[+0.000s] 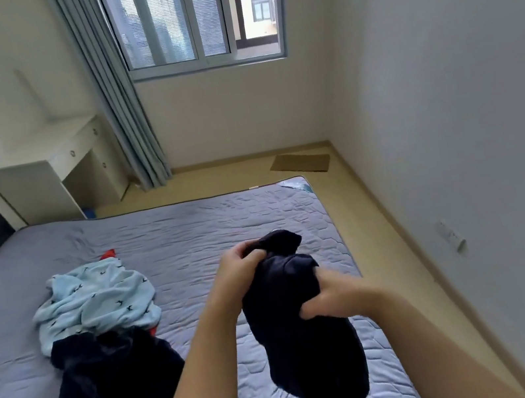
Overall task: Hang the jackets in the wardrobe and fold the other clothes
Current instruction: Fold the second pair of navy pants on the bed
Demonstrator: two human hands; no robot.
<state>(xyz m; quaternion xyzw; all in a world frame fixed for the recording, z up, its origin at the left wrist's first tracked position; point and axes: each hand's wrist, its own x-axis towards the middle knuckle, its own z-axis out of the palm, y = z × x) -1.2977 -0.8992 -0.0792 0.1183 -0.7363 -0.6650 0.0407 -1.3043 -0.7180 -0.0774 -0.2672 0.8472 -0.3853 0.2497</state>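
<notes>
Dark garment (307, 340) hanging above bed (190, 231), left hand (238, 269) gripping top, right hand (326, 296) clutching side

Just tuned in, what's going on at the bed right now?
A person holds a dark navy garment up over the bed. The left hand grips its top edge and the right hand grips it lower down. Nothing looks folded yet. A light blue garment and another dark garment lie crumpled on the bed to the left.
</notes>
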